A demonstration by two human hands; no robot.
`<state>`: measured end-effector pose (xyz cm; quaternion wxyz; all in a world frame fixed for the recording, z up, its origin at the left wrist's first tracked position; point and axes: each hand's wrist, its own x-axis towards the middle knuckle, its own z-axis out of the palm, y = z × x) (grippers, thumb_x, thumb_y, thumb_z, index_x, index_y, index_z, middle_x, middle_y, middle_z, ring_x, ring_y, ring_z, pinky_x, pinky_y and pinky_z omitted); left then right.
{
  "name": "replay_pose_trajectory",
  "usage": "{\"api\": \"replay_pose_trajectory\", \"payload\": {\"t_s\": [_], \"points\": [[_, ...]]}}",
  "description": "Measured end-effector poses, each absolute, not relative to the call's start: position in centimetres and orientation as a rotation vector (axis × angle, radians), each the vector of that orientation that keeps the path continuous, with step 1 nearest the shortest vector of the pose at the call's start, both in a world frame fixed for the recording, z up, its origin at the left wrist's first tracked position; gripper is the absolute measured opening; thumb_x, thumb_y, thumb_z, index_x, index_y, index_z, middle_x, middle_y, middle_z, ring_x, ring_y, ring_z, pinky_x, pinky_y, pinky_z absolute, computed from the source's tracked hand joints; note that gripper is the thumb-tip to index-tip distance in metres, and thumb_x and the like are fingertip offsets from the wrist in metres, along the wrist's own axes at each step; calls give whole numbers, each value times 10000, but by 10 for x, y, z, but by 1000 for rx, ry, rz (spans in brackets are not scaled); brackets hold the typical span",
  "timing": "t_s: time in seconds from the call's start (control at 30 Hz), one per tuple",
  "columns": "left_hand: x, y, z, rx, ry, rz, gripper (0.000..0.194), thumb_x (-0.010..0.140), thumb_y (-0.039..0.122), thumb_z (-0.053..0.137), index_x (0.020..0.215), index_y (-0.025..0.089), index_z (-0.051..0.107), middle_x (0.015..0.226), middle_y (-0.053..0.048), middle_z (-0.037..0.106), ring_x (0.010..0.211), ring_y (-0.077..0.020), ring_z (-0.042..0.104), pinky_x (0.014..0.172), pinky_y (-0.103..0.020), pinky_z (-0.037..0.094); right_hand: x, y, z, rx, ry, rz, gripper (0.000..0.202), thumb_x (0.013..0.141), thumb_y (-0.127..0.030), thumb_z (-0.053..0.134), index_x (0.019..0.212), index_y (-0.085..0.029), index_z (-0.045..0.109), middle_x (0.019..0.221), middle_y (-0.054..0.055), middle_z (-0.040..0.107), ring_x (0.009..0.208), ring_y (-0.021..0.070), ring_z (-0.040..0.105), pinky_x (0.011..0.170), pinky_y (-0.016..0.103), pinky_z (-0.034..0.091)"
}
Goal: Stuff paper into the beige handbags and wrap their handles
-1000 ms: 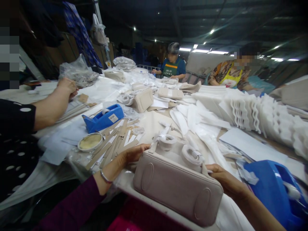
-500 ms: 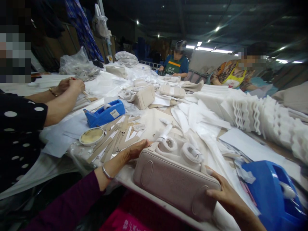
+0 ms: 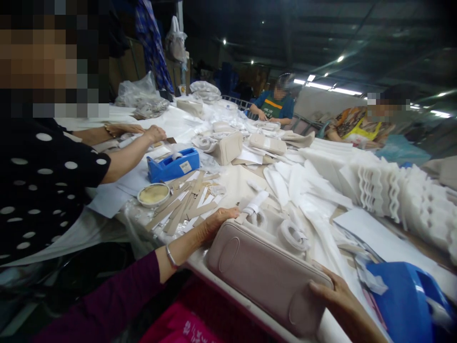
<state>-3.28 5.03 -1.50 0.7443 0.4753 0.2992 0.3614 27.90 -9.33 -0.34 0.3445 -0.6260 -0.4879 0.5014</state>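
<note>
A beige handbag (image 3: 266, 274) rests on the table edge right before me, its long base panel turned toward me. White foam wrap covers its handles, which curl up on the far side as rolled loops (image 3: 293, 233). At the bag's upper left corner, my left hand (image 3: 217, 223) grips the edge, with the fingertips partly hidden behind it. My right hand (image 3: 330, 290) holds the lower right end, thumb pressed on the base and fingers behind the bag.
A blue tape dispenser (image 3: 410, 297) stands at my right, another blue dispenser (image 3: 173, 166) at left beside a round dish (image 3: 153, 194) and cardboard strips (image 3: 189, 200). Foam sheets (image 3: 378, 188) are stacked on the right. A co-worker's hands (image 3: 153, 135) work at left; two people are farther back.
The view has swung left, so everything sits farther right in the picture. Both my hands keep their hold on the handbag. The co-worker at left has leaned in and shifted their hands.
</note>
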Motion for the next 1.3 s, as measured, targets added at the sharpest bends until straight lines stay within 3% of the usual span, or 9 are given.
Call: {"api": "replay_pose_trajectory", "payload": {"t_s": [0.13, 0.23, 0.5, 0.73, 0.87, 0.97, 1.07, 1.23, 1.3], "points": [[-36, 48, -13, 1067, 581, 811, 243, 765, 379, 580, 749, 142, 633, 702, -5, 554, 637, -136, 471, 647, -266, 377, 273, -90, 30, -1897, -1746, 307, 845, 635, -582, 683, 1347, -184, 462, 1310, 171, 541, 1249, 403, 443, 1009, 567, 366], [-38, 51, -16, 1123, 546, 832, 223, 760, 353, 569, 707, 142, 620, 694, 2, 542, 641, -132, 462, 647, -259, 367, 225, -76, 52, -1709, -2055, -115, 792, 757, -535, 603, 1408, -155, 361, 1380, 184, 451, 1279, 370, 399, 1039, 551, 339], [-41, 52, -26, 1019, 558, 884, 238, 734, 349, 609, 693, 118, 653, 673, -9, 598, 641, -133, 503, 650, -267, 374, 137, -36, 41, -1766, -2351, 105, 390, 821, -420, 570, 1144, -202, 571, 994, 67, 583, 820, 224, 613, 716, 356, 516], [-83, 50, -40, 762, 867, 1127, 313, 732, 437, 612, 732, 124, 626, 729, -46, 615, 692, -141, 576, 699, -275, 450, 156, -39, 31, -1717, -2190, 126, 405, 787, -493, 591, 1086, -230, 667, 914, 40, 570, 772, 181, 591, 600, 253, 475], [-84, 18, -43, 914, 713, 891, 474, 801, 575, 538, 797, 120, 670, 761, -59, 644, 708, -163, 574, 677, -275, 441, 150, -44, 31, -1709, -2189, 198, 383, 806, -463, 600, 1118, -249, 657, 798, 9, 525, 667, 142, 545, 567, 232, 457], [-74, -1, -48, 1045, 487, 769, 569, 783, 658, 542, 1003, 148, 668, 847, -42, 644, 748, -167, 551, 684, -268, 432, 146, -45, 34, -1718, -2172, 225, 361, 814, -447, 600, 1115, -257, 660, 760, 5, 511, 645, 142, 530, 565, 231, 456], [-68, -5, -54, 1073, 345, 737, 603, 765, 651, 582, 1150, 188, 609, 890, -31, 620, 774, -165, 545, 716, -274, 446, 144, -43, 36, -1704, -2166, 206, 353, 806, -446, 604, 1097, -259, 676, 742, 7, 504, 620, 143, 526, 532, 229, 449], [-66, 5, -48, 1241, 617, 900, 480, 676, 526, 739, 992, 176, 650, 990, -56, 543, 934, -211, 530, 843, -320, 449, 146, -39, 37, -1702, -2200, 169, 335, 777, -423, 646, 1060, -253, 701, 752, 5, 515, 604, 140, 541, 506, 227, 447], [-65, 10, -41, 1231, 750, 1029, 590, 585, 425, 827, 1069, 180, 594, 1114, -79, 496, 988, -220, 519, 875, -331, 446, 147, -38, 36, -1711, -2203, 185, 343, 791, -414, 631, 1081, -241, 693, 771, 14, 525, 642, 154, 558, 537, 238, 464]]}}
